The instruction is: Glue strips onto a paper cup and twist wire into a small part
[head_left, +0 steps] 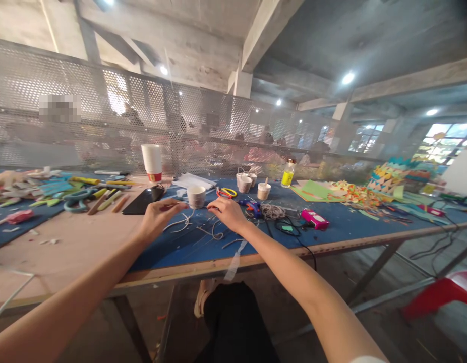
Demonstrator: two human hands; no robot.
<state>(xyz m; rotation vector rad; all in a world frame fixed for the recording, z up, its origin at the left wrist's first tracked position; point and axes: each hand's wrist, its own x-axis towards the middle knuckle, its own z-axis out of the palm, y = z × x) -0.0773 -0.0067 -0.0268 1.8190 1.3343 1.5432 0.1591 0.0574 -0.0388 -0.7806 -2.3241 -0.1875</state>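
A small pale cup (196, 197) stands upright on the blue table covering between my hands. My left hand (161, 216) is just left of it, thumb and forefinger pinched together near its side. On the other side, my right hand (229, 213) has its fingers curled and drawn together. Whatever either hand pinches is too small to make out. Loose pieces of grey-white cord (215, 236) lie below the cup. Behind my right hand are scissors with red and yellow handles (227, 192) and a blue glue gun (251, 207). A bundle of cord (274, 212) lies beside the glue gun.
Left are a black flat device (137, 202), blue-grey scissors (76, 200), markers and a stack of paper cups (152, 162). Farther back stand small cups (244, 183), a cup with a stick (264, 191) and a yellow-labelled bottle (288, 175). A pink box (314, 219) and colored paper (318, 190) lie right.
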